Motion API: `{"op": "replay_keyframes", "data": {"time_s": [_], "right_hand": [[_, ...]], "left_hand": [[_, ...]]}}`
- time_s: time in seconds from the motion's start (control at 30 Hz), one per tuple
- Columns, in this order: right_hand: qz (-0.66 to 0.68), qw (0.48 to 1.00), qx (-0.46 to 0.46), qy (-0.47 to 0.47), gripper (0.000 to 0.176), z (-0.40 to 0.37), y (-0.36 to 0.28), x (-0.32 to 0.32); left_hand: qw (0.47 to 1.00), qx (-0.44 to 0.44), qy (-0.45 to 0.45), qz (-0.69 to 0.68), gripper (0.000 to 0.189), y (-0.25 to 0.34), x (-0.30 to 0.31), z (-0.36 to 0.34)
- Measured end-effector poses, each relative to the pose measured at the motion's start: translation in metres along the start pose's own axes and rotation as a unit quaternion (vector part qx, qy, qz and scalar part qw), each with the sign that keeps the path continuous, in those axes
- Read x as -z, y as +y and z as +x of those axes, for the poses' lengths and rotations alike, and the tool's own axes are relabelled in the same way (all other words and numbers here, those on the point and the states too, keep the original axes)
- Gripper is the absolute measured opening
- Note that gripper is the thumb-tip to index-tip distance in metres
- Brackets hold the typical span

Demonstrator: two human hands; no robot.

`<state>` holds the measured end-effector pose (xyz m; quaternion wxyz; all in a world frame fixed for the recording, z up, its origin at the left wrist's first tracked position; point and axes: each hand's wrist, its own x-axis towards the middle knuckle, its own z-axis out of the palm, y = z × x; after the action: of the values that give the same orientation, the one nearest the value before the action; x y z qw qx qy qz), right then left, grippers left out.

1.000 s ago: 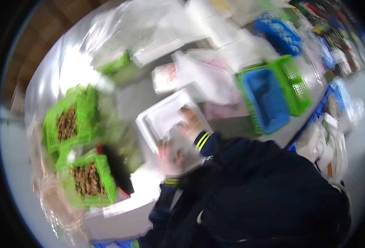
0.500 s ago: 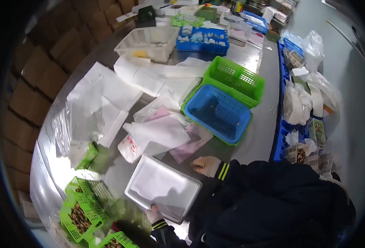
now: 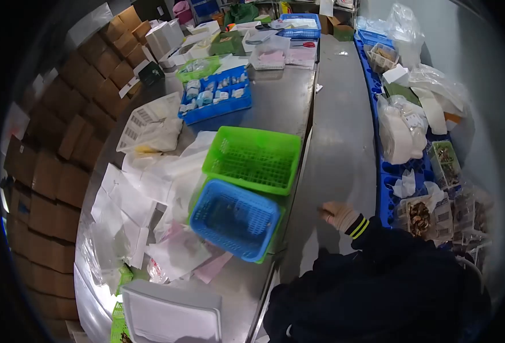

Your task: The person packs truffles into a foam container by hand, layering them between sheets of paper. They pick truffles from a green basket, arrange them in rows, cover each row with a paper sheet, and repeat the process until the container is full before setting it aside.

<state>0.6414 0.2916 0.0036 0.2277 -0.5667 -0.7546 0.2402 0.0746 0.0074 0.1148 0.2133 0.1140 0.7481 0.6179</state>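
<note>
My right hand, in a dark sleeve with yellow stripes, is over the grey floor strip right of the metal table. It touches nothing, and its fingers are bent and blurred. My left hand does not show. At the bottom, a white foam box stands tilted at the table's near end. Beyond it lie white papers and a pink sheet. A blue basket sits beside a green basket, with more green edges showing under the blue one.
A pale plastic crate and a blue tray of small packets stand farther back. Brown cartons are stacked at the left. Along the right wall are blue pallets, plastic bags and a tub of brown pieces.
The view has swung to the right. My right hand has moved away from the papers, my left hand has left the view, and the white box now appears tilted at the bottom edge.
</note>
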Motion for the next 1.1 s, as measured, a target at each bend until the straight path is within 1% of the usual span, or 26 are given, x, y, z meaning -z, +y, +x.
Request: {"op": "replay_keyframes", "data": {"time_s": [0.1, 0.13, 0.17, 0.2, 0.23, 0.27, 0.3, 0.33, 0.37, 0.4, 0.43, 0.47, 0.5, 0.53, 0.57, 0.6, 0.63, 0.67, 0.73, 0.8, 0.83, 0.87, 0.93, 1.0, 1.03, 1.1], "right_hand": [[0.123, 0.984, -0.121, -0.037, 0.015, 0.003, 0.032, 0.075], [0.123, 0.985, -0.115, -0.043, 0.015, 0.002, 0.044, 0.087], [0.221, 0.971, -0.095, 0.003, 0.015, 0.000, 0.052, 0.094], [0.318, 0.944, -0.075, 0.051, 0.017, 0.000, 0.059, 0.100], [0.241, 0.962, -0.088, 0.095, 0.018, -0.002, 0.054, 0.113], [0.250, 0.960, -0.085, 0.098, 0.018, 0.001, 0.060, 0.127], [0.250, 0.959, -0.100, 0.088, 0.019, 0.005, 0.068, 0.137], [0.249, 0.958, -0.119, 0.075, 0.020, 0.008, 0.076, 0.147], [0.257, 0.956, -0.115, 0.086, 0.020, 0.011, 0.083, 0.158], [0.259, 0.955, -0.114, 0.087, 0.020, 0.017, 0.100, 0.168], [0.226, 0.962, -0.107, 0.106, 0.020, 0.022, 0.122, 0.180], [0.192, 0.968, -0.099, 0.124, 0.020, 0.026, 0.144, 0.193], [0.235, 0.950, -0.136, 0.156, 0.019, 0.026, 0.165, 0.205], [0.233, 0.938, -0.196, 0.166, 0.019, 0.029, 0.194, 0.216], [0.199, 0.937, -0.214, 0.194, 0.019, 0.029, 0.237, 0.217], [0.172, 0.932, -0.218, 0.233, 0.020, 0.027, 0.269, 0.225], [0.167, 0.921, -0.263, 0.232, 0.021, 0.025, 0.311, 0.232], [0.162, 0.908, -0.320, 0.217, 0.022, 0.007, 0.340, 0.241], [0.232, 0.849, -0.415, 0.232, 0.027, -0.012, 0.365, 0.280], [0.275, 0.774, -0.452, 0.347, 0.029, -0.036, 0.405, 0.297], [0.335, 0.747, -0.439, 0.369, 0.025, -0.057, 0.434, 0.302], [0.320, 0.747, -0.453, 0.367, 0.026, -0.081, 0.471, 0.303], [0.300, 0.690, -0.530, 0.390, 0.025, -0.084, 0.506, 0.316], [0.226, 0.750, -0.496, 0.374, 0.025, -0.121, 0.600, 0.303], [0.235, 0.718, -0.551, 0.356, 0.027, -0.089, 0.601, 0.324], [0.272, 0.738, -0.526, 0.325, 0.027, -0.046, 0.649, 0.353]], "left_hand": [[0.992, -0.063, -0.099, -0.045, 0.039, 0.052, -0.097, -0.044], [0.986, -0.077, -0.139, -0.053, 0.040, 0.063, -0.129, -0.055], [0.980, -0.081, -0.176, -0.050, 0.040, 0.075, -0.164, -0.063], [0.965, -0.180, -0.186, 0.036, 0.044, 0.068, -0.185, -0.052], [0.968, -0.107, -0.214, 0.080, 0.047, 0.090, -0.229, -0.072], [0.956, -0.124, -0.263, 0.041, 0.053, 0.080, -0.261, -0.065], [0.890, -0.130, -0.431, 0.072, 0.050, 0.067, -0.287, -0.033], [0.915, -0.094, -0.391, -0.013, 0.036, 0.065, -0.337, -0.057], [0.898, -0.090, -0.428, -0.042, 0.030, 0.045, -0.377, -0.056], [0.869, -0.185, -0.433, 0.153, 0.030, 0.058, -0.433, -0.092], [0.866, -0.059, -0.495, 0.025, 0.030, 0.075, -0.489, -0.142], [0.846, 0.029, -0.533, -0.005, 0.026, 0.071, -0.532, -0.166], [0.787, 0.059, -0.614, -0.006, 0.027, 0.042, -0.571, -0.160], [0.794, -0.083, -0.564, 0.210, 0.028, 0.001, -0.617, -0.161], [0.771, 0.044, -0.628, 0.098, 0.029, 0.022, -0.654, -0.207], [0.736, -0.125, -0.637, 0.192, 0.031, -0.037, -0.697, -0.190], [0.716, -0.093, -0.655, 0.222, 0.035, -0.012, -0.732, -0.226], [0.696, -0.154, -0.656, 0.248, 0.039, -0.024, -0.767, -0.237], [0.717, 0.040, -0.664, 0.208, 0.041, -0.059, -0.833, -0.238], [0.724, 0.037, -0.656, 0.211, 0.041, -0.067, -0.895, -0.232], [0.732, 0.037, -0.645, 0.214, 0.040, -0.062, -0.919, -0.230], [0.748, 0.013, -0.632, 0.202, 0.039, -0.036, -0.937, -0.238], [0.756, -0.081, -0.554, 0.339, 0.036, -0.043, -0.983, -0.217], [0.869, 0.024, -0.462, 0.174, 0.036, -0.020, -1.003, -0.235], [0.883, -0.036, -0.413, 0.222, 0.036, -0.043, -1.024, -0.216], [0.882, -0.113, -0.314, 0.332, 0.037, -0.082, -1.052, -0.170]]}}
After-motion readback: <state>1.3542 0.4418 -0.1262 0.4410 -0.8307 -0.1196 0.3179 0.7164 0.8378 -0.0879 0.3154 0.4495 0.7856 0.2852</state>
